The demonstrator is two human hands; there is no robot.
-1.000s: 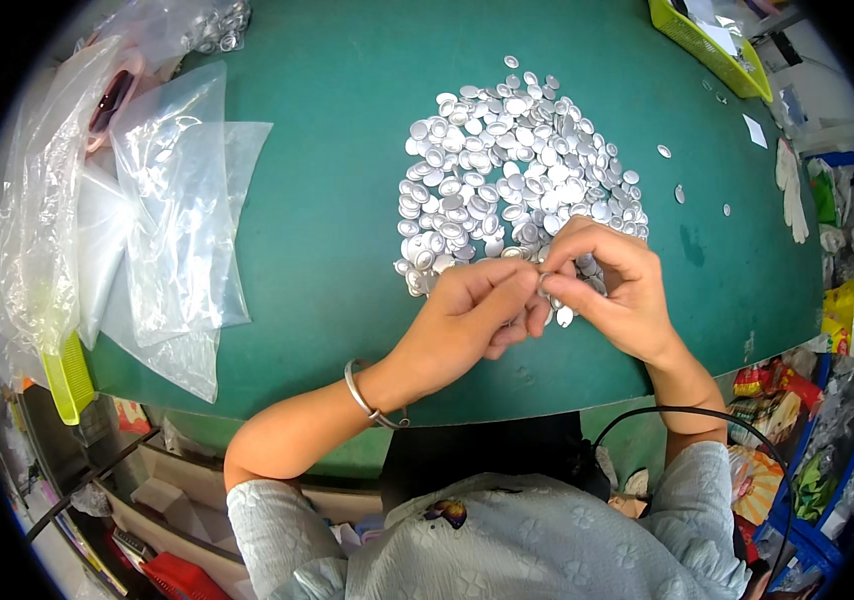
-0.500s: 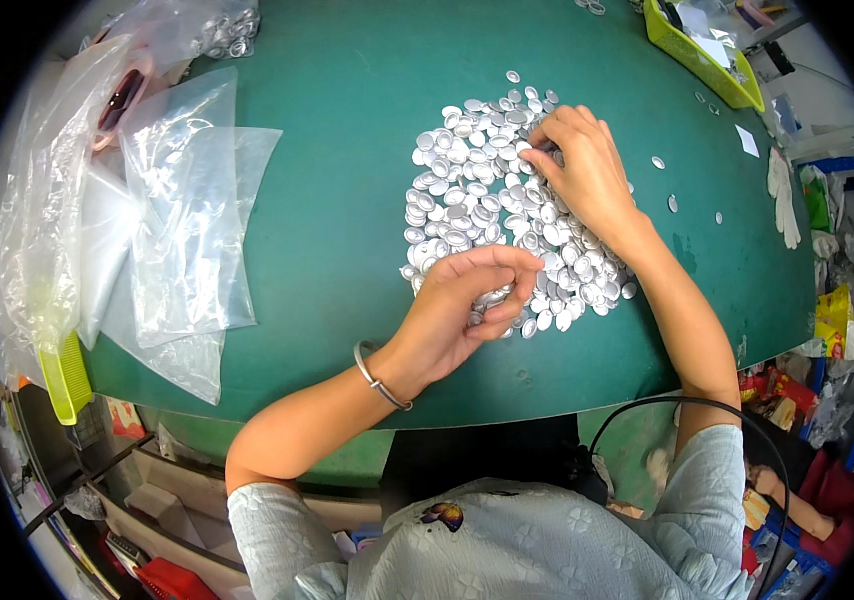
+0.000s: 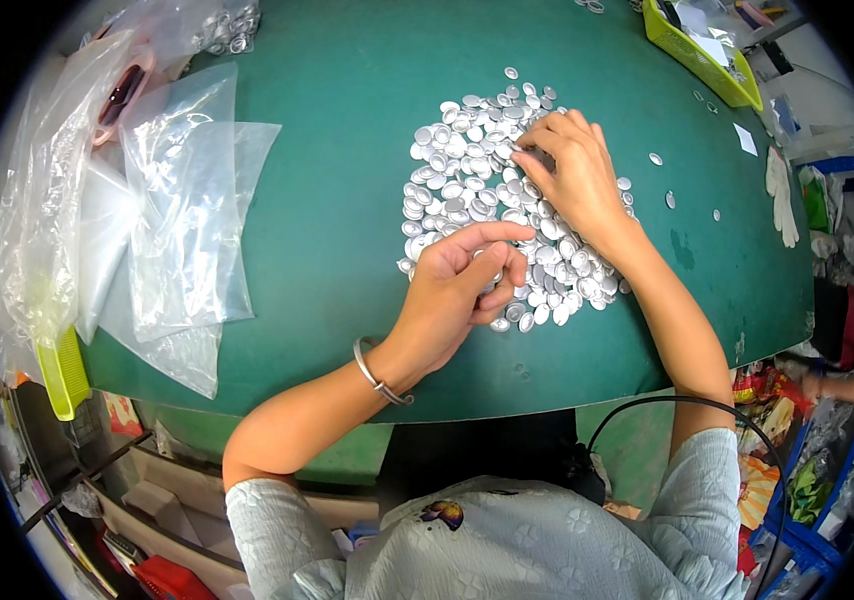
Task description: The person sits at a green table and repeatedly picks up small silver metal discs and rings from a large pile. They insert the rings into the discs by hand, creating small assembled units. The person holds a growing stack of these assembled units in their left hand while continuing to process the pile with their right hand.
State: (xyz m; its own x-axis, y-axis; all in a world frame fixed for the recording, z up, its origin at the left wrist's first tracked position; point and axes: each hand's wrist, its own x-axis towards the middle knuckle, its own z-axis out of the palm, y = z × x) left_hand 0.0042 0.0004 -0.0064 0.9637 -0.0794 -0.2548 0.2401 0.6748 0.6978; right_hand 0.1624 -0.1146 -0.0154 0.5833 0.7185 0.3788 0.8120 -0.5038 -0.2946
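A heap of small silver oval metal pieces (image 3: 452, 205), each with a raised rim or shallow dish, spreads over the green tabletop (image 3: 347, 150). My right hand (image 3: 579, 180) is over the far right of the heap, fingers bent down onto the pieces, thumb held apart from them. My left hand (image 3: 457, 295), a metal bangle (image 3: 377, 372) on its wrist, hovers at the near edge of the heap. Its forefinger points right while the thumb and other fingers curl together. A bit of silver shows between them, but whatever the palm holds is hidden.
Clear plastic bags (image 3: 187, 210) lie at the left, with a green plastic basket (image 3: 67, 375) at the table edge. A yellow-green basket (image 3: 702, 55) stands far right, near a white glove (image 3: 780, 195). A few loose ovals (image 3: 671, 200) lie right of the heap.
My left forefinger has straightened and lifted a little, and the hand has shifted slightly left. The right hand has moved slightly left among the pieces. Another person's arm has shifted at the right edge.
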